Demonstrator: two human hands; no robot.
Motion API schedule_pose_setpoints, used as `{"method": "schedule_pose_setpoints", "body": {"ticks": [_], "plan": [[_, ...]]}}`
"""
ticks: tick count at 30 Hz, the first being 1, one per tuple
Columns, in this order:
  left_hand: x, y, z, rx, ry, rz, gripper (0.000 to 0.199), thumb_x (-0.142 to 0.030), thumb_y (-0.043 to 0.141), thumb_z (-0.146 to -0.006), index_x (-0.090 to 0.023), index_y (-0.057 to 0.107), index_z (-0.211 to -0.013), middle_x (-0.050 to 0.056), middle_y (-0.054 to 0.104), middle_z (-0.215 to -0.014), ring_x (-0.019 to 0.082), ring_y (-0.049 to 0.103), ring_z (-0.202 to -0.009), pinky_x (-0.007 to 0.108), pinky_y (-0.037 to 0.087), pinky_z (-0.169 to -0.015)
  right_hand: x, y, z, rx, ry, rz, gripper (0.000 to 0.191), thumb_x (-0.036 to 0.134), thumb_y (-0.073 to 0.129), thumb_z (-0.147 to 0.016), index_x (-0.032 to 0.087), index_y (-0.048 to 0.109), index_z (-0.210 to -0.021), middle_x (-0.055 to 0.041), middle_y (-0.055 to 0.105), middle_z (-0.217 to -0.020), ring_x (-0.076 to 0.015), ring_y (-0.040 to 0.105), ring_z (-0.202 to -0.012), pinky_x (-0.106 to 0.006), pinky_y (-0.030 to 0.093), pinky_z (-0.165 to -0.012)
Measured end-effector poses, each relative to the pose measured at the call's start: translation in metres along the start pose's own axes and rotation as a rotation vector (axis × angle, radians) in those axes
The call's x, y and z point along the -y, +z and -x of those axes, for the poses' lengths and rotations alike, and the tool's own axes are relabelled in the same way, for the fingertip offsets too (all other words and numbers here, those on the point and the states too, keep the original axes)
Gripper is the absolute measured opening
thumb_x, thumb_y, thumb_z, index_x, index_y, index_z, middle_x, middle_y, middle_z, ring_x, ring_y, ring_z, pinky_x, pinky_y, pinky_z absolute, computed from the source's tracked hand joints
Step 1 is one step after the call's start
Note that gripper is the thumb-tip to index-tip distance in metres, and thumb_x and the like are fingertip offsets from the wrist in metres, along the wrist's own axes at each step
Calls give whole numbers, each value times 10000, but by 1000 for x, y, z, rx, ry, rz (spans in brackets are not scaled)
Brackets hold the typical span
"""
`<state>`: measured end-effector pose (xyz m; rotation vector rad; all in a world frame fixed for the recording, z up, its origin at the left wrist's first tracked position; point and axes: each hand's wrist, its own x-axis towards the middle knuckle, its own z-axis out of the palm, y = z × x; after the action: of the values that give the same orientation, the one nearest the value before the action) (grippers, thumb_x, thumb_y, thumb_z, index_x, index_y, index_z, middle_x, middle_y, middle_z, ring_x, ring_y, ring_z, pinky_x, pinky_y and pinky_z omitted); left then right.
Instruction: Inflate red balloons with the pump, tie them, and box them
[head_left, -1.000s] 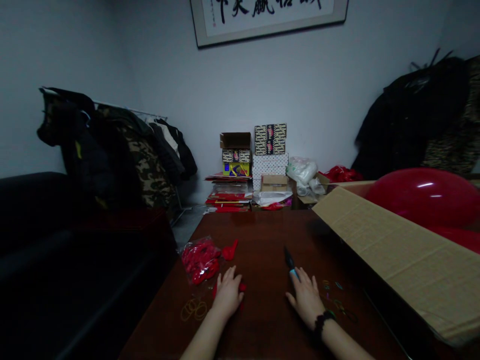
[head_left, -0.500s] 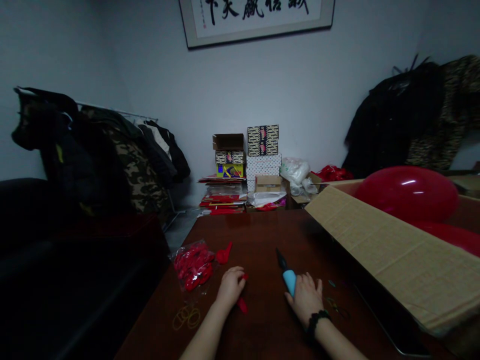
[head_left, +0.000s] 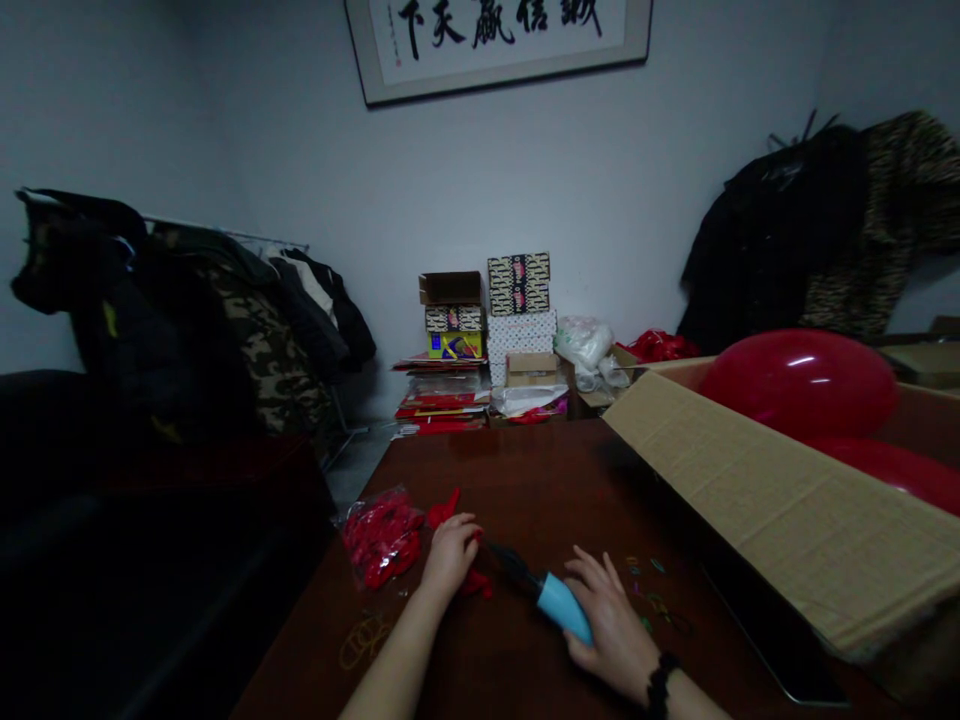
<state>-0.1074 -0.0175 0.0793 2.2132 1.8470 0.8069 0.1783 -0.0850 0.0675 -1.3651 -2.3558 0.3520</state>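
Observation:
My right hand (head_left: 611, 615) is round the light blue body of a small pump (head_left: 564, 608), its fingers partly spread over the top. The pump's dark nozzle points left, its tip close to the fingers of my left hand (head_left: 452, 550). Those fingers are pinched together on a red balloon (head_left: 478, 584), part of which hangs below them on the brown table (head_left: 517, 455). Another red balloon (head_left: 444, 508) lies just behind my left hand. A clear bag of red balloons (head_left: 382, 537) rests to the left.
Yellowish rubber bands (head_left: 364, 638) lie at the front left, small coloured bands (head_left: 658, 606) right of my right hand. A cardboard box (head_left: 780, 500) with large red balloons (head_left: 802, 385) stands at the right, beside a dark flat device (head_left: 776, 630). Stacked boxes (head_left: 519, 340) stand behind the table.
The pump has swung from pointing away to pointing left, its nozzle now near my left hand. My left hand has moved slightly forward with the red balloon. The view has shifted slightly.

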Motion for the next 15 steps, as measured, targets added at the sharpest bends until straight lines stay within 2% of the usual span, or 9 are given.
{"method": "schedule_pose_setpoints", "body": {"ticks": [7,15], "plan": [[-1,-12,1,24,69,-102,282,-112,523,-737,-231,704,-917,75,612,-1186,252,499,-1149,458,306,-1028,3,6,1,-16,8,-12,425,299,523,-652,216,581,-1065,-89,499,-1290,-271,252,-1356,-533,6,-1131],[-10,-12,1,83,182,-137,295,-116,534,-741,-259,694,-944,54,599,-1212,240,460,-1191,485,227,-1068,6,3,0,0,32,-33,386,290,539,-630,209,612,-1000,-94,532,-1245,-272,300,-1332,-517,5,-1131]]}}
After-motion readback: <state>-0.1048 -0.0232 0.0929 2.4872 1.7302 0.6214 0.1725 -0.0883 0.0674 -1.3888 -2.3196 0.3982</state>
